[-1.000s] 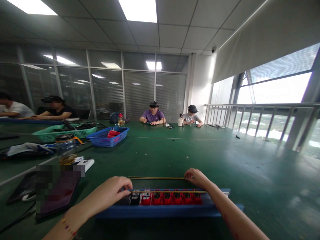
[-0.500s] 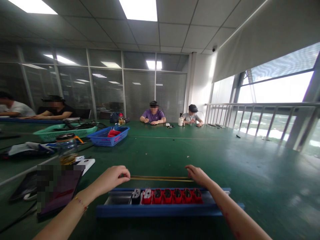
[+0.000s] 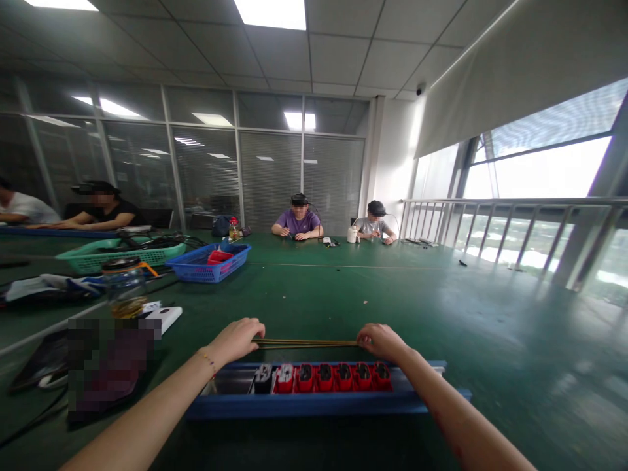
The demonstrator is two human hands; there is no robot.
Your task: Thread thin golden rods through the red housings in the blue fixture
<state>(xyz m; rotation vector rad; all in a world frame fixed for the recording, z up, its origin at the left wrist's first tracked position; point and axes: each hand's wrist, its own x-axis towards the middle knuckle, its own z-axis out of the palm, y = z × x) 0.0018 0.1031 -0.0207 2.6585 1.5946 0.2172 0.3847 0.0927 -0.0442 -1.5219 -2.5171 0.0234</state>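
Note:
Behind a long blue-edged metal tray [image 3: 314, 407], my left hand [image 3: 239, 340] and my right hand [image 3: 383, 341] are at opposite ends of several thin tan sticks [image 3: 309, 343]. Both hands have their fingers closed round the stick ends, and the sticks stretch level between them, just above or on the green tabletop. In the tray's channel stands a row of red blocks with dark tops [image 3: 324, 378]. One red block with a pale top [image 3: 284, 378] and a black one with a pale top [image 3: 263, 378] are at the row's left. My right forearm crosses over the tray's right part.
A blue basket [image 3: 209, 271] with a red item and a green basket [image 3: 98, 260] with dark cables stand to the left. Nearer are a glass jar [image 3: 125, 288], a white device [image 3: 168, 320] and a dark purple item [image 3: 115, 373]. Other people sit along the table's far side.
My left hand has moved to the right and my right hand slightly left, so a shorter length of the sticks shows between them. The view has shifted a little.

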